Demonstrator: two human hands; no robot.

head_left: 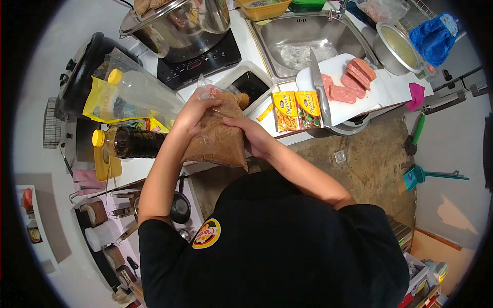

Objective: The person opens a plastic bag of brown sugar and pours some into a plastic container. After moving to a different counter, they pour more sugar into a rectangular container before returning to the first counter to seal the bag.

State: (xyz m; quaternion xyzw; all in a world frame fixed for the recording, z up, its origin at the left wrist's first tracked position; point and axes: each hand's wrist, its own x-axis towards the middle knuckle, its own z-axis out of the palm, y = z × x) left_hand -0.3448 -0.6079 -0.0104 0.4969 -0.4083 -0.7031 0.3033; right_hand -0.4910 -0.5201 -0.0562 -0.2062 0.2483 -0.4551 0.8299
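Both my hands hold a clear plastic bag of brown sugar (pixel 218 138). My left hand (pixel 192 114) is wrapped round its upper left side, near the gathered neck. On the right side, my right hand (pixel 252 136) grips the bag, with some fingers hidden behind it. The bag's mouth points away from me toward a clear rectangular tub (pixel 270 82) that holds dark liquid. A clump of brown sugar (pixel 243 100) shows at the mouth, by the tub's near left corner. Two yellow seasoning packets (pixel 297 110) lie right of the tub.
A knife (pixel 321 87) lies on a white cutting board (pixel 363 105) with sliced pink meat (pixel 349 86). Behind are a sink (pixel 267 43) and a large pot (pixel 179 28) on an induction cooker (pixel 200 64). Left stand a dark sauce bottle (pixel 138 142) and a clear yellow-capped bottle (pixel 146 90).
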